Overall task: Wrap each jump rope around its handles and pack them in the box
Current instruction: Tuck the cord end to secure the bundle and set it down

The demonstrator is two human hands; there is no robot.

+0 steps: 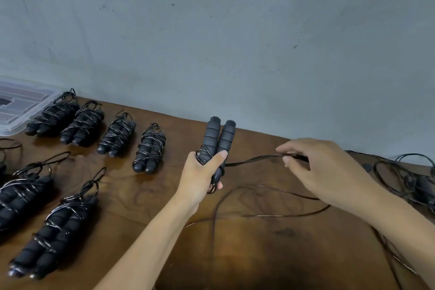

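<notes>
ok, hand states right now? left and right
Left hand: closed around the pair of handles, held upright above the table.
Right hand: pinching the rope leading off the handles.

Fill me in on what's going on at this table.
A person is winding a jump rope. The left hand grips a pair of handles upright above the table, with a few turns of cord already round their lower end. The right hand pinches the cord and holds it out to the side; the rest of it trails loose on the table. Several wrapped ropes lie in rows to the left, next to a clear box. More unwound ropes sit at the right edge.
</notes>
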